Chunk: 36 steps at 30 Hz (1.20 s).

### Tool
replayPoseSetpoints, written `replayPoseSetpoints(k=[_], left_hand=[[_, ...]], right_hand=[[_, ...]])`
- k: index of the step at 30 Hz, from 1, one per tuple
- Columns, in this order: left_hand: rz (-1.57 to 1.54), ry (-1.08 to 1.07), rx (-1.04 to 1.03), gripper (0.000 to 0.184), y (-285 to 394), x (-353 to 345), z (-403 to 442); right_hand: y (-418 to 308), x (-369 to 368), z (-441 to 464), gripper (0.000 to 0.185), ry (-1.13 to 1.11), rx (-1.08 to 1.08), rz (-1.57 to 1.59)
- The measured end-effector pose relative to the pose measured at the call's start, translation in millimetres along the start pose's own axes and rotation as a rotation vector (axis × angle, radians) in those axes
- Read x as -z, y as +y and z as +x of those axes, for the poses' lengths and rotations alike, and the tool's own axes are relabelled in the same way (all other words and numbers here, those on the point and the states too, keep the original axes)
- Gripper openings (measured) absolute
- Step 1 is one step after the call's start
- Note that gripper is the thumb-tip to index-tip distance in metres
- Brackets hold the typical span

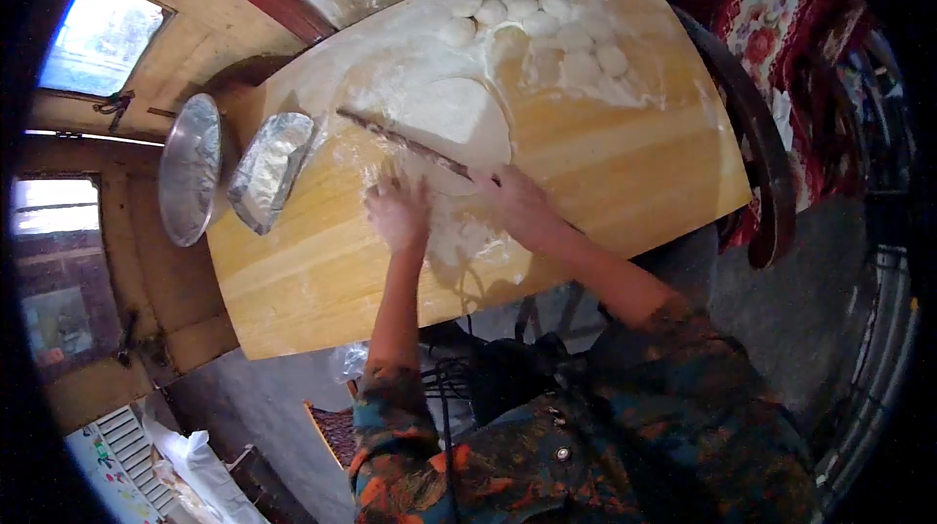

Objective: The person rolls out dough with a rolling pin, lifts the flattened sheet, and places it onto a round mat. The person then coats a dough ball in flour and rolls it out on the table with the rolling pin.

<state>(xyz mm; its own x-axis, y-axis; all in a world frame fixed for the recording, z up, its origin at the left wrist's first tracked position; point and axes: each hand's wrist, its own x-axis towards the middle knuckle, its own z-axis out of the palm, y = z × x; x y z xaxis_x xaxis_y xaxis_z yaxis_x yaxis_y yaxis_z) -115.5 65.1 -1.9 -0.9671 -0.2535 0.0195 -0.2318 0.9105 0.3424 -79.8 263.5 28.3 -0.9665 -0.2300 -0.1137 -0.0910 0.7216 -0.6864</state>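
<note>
While gripping the slender rolling pin (pixel 420 148) in the right hand (pixel 517 204), across the dough sheet (pixel 467 114) on the floured board (pixel 625 158), and holding the open left hand (pixel 398 217) near its edge, press lightly, evenly.

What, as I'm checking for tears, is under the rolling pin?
The pin crosses the dough, its far end over the floury table. The strip directly beneath is covered, and the right hand hides what lies under its grip.
</note>
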Motion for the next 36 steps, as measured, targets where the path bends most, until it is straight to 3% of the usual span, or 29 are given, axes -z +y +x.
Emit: replayPoseSetpoints(k=[3,6,9,12,13,18,19,20,22,24,26,31,33,34,36], left_hand=[[-0.048,-0.07,-0.076,0.039,11.6,-21.0,16.9],[-0.48,-0.438,0.117,0.032,10.6,-8.6,37.3],[-1.278,-0.425,0.117,0.027,39.5,-11.4,42.1],[-0.129,0.09,-0.711,0.03,34.8,-17.0,48.1],[-0.026,0.144,-0.801,0.034,31.6,-13.9,45.3],[-0.015,-0.164,-0.817,0.036,20.5,27.6,0.7],[-0.048,-0.23,-0.816,0.035,16.0,31.2,-15.8],[-0.034,-0.215,-0.827,0.036,8.6,29.4,-36.4],[-0.008,-0.181,-0.844,0.039,-4.4,22.6,-81.5],[-0.054,-0.253,-0.791,0.042,-7.5,25.6,-111.8],[-0.06,-0.287,-0.75,0.046,-13.6,27.0,-129.2],[0.162,-0.189,-0.591,0.057,-7.0,29.6,-118.1],[0.032,-0.172,-0.519,0.058,-2.5,43.7,-115.9],[-0.034,-0.154,-0.477,0.059,-2.8,47.4,-112.6],[-0.111,-0.18,-0.582,0.065,-14.6,30.6,-119.0]], right_hand=[[-2.3,-17.2,17.9,0.045,0.148,0.148,-0.495],[-1.5,-14.7,15.1,0.044,0.406,0.254,-0.405],[-10.6,-17.6,34.2,0.04,0.46,0.261,-0.36],[14.9,-32.0,66.1,0.035,0.308,0.273,-0.41],[17.9,-31.0,66.4,0.032,0.29,0.318,-0.38],[30.0,-0.3,27.1,0.022,0.179,0.54,-0.393],[36.9,-4.4,13.1,0.024,0.085,0.451,-0.31],[44.1,-10.8,-3.0,0.027,-0.008,0.362,-0.228],[44.6,-15.3,-39.4,0.035,-0.07,0.383,-0.261],[37.0,-20.5,-77.8,0.047,-0.002,0.602,-0.487],[28.2,-25.8,-102.5,0.052,0.015,0.561,-0.518],[10.6,-35.2,-68.6,0.063,-0.009,0.351,-0.459],[-6.8,-19.0,-44.5,0.066,0.088,0.266,-0.443],[-4.2,-17.9,-48.3,0.066,0.033,0.302,-0.494],[10.3,-20.4,-67.5,0.065,-0.088,0.374,-0.598]])
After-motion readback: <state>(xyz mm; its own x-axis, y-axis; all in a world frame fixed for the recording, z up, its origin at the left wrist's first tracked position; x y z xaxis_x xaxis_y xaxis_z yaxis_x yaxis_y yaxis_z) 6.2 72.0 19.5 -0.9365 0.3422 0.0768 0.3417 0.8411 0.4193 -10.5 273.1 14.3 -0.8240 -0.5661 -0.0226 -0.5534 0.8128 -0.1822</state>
